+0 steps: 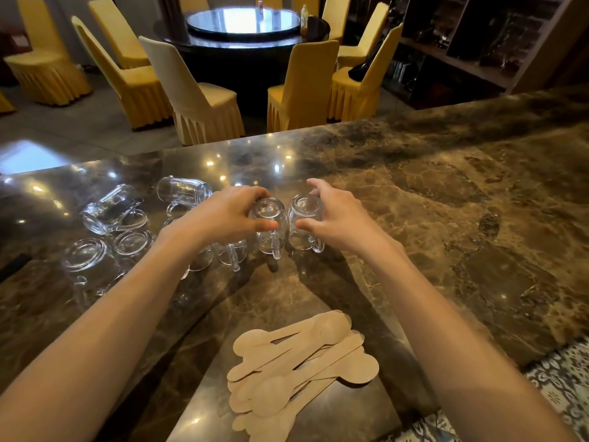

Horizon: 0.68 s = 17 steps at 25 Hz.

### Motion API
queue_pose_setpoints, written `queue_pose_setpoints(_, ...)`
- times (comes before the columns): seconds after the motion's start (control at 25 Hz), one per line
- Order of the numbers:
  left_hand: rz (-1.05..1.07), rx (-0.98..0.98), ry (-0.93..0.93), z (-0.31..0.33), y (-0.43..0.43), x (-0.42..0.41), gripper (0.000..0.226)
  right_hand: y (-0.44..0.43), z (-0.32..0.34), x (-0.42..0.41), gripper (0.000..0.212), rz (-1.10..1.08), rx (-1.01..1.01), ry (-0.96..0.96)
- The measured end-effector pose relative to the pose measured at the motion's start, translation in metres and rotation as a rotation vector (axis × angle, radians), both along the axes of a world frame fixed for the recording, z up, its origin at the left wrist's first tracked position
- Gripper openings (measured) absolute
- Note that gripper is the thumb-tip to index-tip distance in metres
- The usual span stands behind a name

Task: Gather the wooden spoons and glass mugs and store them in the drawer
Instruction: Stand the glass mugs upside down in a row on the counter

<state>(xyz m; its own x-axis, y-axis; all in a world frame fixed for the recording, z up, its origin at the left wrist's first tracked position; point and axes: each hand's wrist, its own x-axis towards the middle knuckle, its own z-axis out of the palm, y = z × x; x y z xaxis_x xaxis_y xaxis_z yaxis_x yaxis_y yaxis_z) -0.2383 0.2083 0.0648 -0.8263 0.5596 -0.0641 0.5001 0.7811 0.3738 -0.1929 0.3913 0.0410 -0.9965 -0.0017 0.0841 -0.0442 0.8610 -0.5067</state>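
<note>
A pile of wooden spoons [299, 368] lies on the marble worktop [446, 218] close to its near edge, the flat spoons overlapping one another at crossed angles, bowls pointing both ways. Both bare forearms reach forward past the pile, one on each side of it, without touching it. Toward the middle of the worktop, the left hand [229, 215] is closed from above around an inverted glass mug [269, 224], thumb on the near side and fingers on the far side, with the mug's handle pointing toward the near edge. The right hand [334, 215] is closed in the same manner on a second inverted mug [304, 223], which stands just beside the first, handle also facing near. Whether either mug is lifted clear of the surface cannot be told. To the left of the held pair, further glass mugs [127, 228] are grouped toward the left edge: several stand upside down, partly hidden under the left forearm, and two lie tipped on their sides farther back. Ceiling lights reflect off the polished stone in that area. Beyond the far edge of the worktop stands a dark round dining table [242, 43] carrying a glass turntable, ringed by chairs in yellow covers [191, 100]. Dark shelving [462, 49] occupies the far right.
</note>
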Motion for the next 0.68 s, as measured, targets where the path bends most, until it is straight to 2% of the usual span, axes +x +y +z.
queue_pose_setpoints(0.16,-0.003,-0.01,0.007,-0.002,-0.001,-0.002,0.06,-0.001,-0.004,-0.003,0.077,0.008,0.012,0.006)
queue_pose_setpoints(0.36,0.005,-0.044,0.03,-0.006,-0.001,-0.003,0.068,0.001,-0.011,0.0,0.062,0.018,-0.021,0.046)
queue_pose_setpoints(0.68,0.009,0.057,0.016,-0.015,-0.007,-0.001,0.07,0.003,-0.013,-0.002,0.064,0.033,-0.026,0.04)
